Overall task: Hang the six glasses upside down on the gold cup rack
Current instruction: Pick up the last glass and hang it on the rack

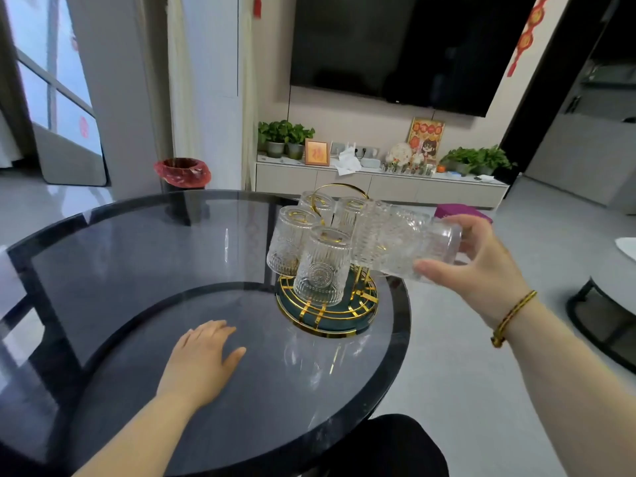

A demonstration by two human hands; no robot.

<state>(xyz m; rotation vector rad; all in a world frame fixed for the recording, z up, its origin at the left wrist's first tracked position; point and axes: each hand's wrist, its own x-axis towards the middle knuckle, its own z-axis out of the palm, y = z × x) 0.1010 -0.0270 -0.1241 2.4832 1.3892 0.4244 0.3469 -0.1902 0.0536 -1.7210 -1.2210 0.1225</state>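
Right of the frame's middle, the glass you hold lies almost on its side, its open mouth turned toward the rack and its thick base toward your palm. Your right hand has its fingers clamped around the base end, thumb below, the others behind. Pressed ribbed glass like this is likely hard, fairly heavy for its size, breakable and slick on the smooth band, so keep hold low on the base, where the wall is thickest. Four glasses show hanging mouth-down on the gold prongs; whether a fifth hides behind the held one, you cannot tell. Tip the mouth down over a free prong without knocking its neighbours. Your left hand rests flat, fingers apart, on the bench at lower left.
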